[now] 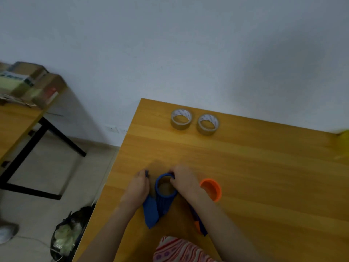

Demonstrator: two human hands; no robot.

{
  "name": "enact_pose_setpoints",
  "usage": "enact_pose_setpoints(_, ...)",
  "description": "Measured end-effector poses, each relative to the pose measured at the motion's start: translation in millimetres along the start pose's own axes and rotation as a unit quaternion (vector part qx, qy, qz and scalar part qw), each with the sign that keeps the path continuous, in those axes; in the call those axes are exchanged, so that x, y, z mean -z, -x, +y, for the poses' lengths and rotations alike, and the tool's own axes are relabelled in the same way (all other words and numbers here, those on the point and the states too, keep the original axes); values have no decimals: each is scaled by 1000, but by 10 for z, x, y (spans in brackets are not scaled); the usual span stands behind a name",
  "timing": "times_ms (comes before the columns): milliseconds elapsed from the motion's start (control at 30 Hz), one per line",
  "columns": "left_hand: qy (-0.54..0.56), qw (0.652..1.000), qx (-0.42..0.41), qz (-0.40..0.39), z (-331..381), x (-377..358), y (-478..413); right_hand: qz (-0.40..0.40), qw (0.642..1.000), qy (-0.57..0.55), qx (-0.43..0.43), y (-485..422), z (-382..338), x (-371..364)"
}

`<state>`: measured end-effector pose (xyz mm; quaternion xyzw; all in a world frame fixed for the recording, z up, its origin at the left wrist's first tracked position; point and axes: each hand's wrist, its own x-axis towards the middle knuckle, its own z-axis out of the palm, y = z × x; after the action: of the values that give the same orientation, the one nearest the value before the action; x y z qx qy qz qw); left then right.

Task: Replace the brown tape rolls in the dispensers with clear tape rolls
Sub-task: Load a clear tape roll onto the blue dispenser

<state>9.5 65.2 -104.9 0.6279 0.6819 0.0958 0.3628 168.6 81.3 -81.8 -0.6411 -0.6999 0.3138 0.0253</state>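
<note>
A blue tape dispenser (159, 204) lies on the wooden table (255, 176), close to its near edge, its round hub facing up. My left hand (137, 187) grips the dispenser's left side. Fingers of my right hand (184, 181) pinch the top rim of the blue hub. Something brownish shows inside the hub; I cannot tell if it is a roll. An orange dispenser (211, 189) lies just to the right, its handle partly hidden under my right forearm. Two tape rolls, one on the left (181, 119) and one on the right (208, 124), with white cores and tan sides, lie flat at the far edge.
The table's left edge runs diagonally beside my left arm. Below it on the floor sits a black bag (69, 233). A second table with cardboard boxes (32, 82) stands at far left. A yellow object (342, 138) shows at the right border.
</note>
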Motion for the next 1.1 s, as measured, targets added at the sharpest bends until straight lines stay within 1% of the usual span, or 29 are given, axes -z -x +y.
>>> enact_pose_setpoints(133, 55, 998, 0, 26, -14, 25, 70, 40, 999, -31, 16, 64, -26, 61)
enact_pose_setpoints(267, 139, 988, 50, 36, 39, 4, 94, 65, 996, -59, 22, 128, 0, 73)
enact_pose_setpoints(367, 214, 974, 58, 40, 58, -11, 126, 50, 994, -92, 21, 170, 23, 102)
enact_pose_setpoints(467, 256, 965, 35, 55, 108, -13, 170, 38, 992, -115, 19, 192, 17, 95)
enact_pose_setpoints(600, 297, 953, -3, 61, 163, 15, 168, 30, 988, -153, -14, 217, -28, 102)
enact_pose_setpoints(700, 314, 947, -24, 68, 215, 55, 140, 28, 990, -135, 2, 205, -83, 155)
enact_pose_setpoints(733, 316, 945, -30, 77, 229, 70, 123, 35, 989, -145, 7, 198, -98, 184)
enact_pose_setpoints(800, 329, 939, -43, 91, 241, 116, 97, 43, 978, -204, 3, 200, -120, 250)
enact_pose_setpoints(867, 341, 934, -54, 90, 253, 156, 75, 29, 963, -269, -11, 204, -142, 297)
enact_pose_setpoints(933, 357, 928, -56, 85, 280, 156, 53, 25, 955, -294, -23, 215, -167, 337)
enact_pose_setpoints(967, 385, 918, -47, 88, 284, 149, 42, 39, 953, -300, -30, 228, -177, 363)
enact_pose_setpoints(1000, 424, 900, -29, 101, 272, 145, 22, 67, 946, -315, -43, 246, -175, 399)
enact_pose_setpoints(1033, 483, 867, 15, 122, 248, 163, -5, 106, 932, -341, -64, 263, -154, 444)
enact_pose_setpoints(1100, 596, 781, 113, 148, 177, 255, -54, 179, 888, -409, -105, 304, -85, 526)
